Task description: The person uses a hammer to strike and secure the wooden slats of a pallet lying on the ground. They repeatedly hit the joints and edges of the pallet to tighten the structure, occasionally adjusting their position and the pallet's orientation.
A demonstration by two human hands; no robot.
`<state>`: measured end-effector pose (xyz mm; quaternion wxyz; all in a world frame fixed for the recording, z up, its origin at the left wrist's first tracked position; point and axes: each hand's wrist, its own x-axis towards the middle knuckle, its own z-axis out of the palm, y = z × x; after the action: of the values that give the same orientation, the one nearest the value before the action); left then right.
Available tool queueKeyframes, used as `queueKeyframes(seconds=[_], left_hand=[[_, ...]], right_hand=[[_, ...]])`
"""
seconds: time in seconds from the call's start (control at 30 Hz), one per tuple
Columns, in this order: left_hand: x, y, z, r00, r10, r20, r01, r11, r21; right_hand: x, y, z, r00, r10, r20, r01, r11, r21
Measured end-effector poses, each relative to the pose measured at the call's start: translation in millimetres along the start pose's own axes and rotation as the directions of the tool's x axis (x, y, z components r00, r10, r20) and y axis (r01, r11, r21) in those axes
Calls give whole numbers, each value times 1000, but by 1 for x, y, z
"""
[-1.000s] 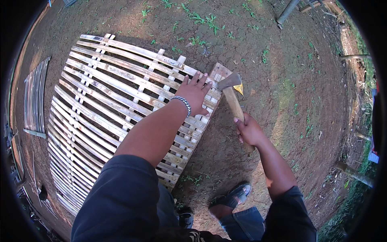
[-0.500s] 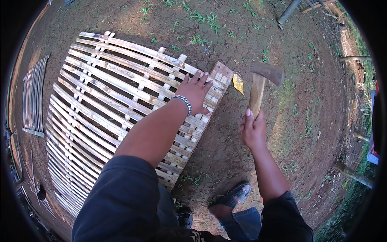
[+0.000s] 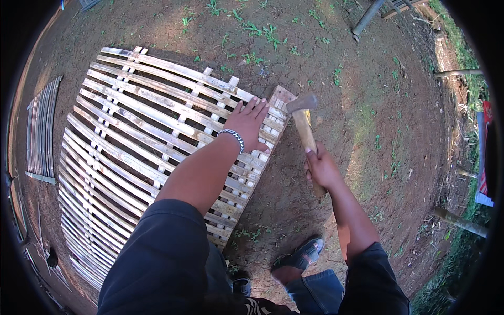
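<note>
My left hand [image 3: 245, 126] lies flat on a panel of pale split-bamboo slats [image 3: 137, 118], its fingers spread near the right end and a silver chain bracelet on the wrist. Under that end of the slats runs a wooden board [image 3: 281, 95], its far corner bare. My right hand [image 3: 321, 168] is closed round the wooden handle of a hatchet [image 3: 303, 130]. The dark metal head is close to the board's far corner; I cannot tell whether they touch. Part of a yellow leaf shows behind the handle.
Bare brown earth with small green weeds [image 3: 270, 35] surrounds the panel. A second, darker slatted panel [image 3: 44, 128] lies at the far left. Posts [image 3: 367, 20] stand at the upper right. My sandalled foot [image 3: 302, 258] is just right of the board's near end.
The hatchet has swung left and down, from over the earth to beside the board's far corner. My left hand keeps its place on the slats.
</note>
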<state>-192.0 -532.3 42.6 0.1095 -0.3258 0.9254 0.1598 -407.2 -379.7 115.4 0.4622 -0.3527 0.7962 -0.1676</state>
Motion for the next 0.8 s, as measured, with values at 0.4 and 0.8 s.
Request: queueKeyframes(seconds=[0.4,0.8], left_hand=[[-1,3,-8,1000,-3,23,4,1000,-19],[2,3,-8,1000,-11,5,11,999,-32]], right_hand=[[10,-28,-13,997,-44,61,35,989,146],[25,-21,-20,965,-153,-213,207,944,258]])
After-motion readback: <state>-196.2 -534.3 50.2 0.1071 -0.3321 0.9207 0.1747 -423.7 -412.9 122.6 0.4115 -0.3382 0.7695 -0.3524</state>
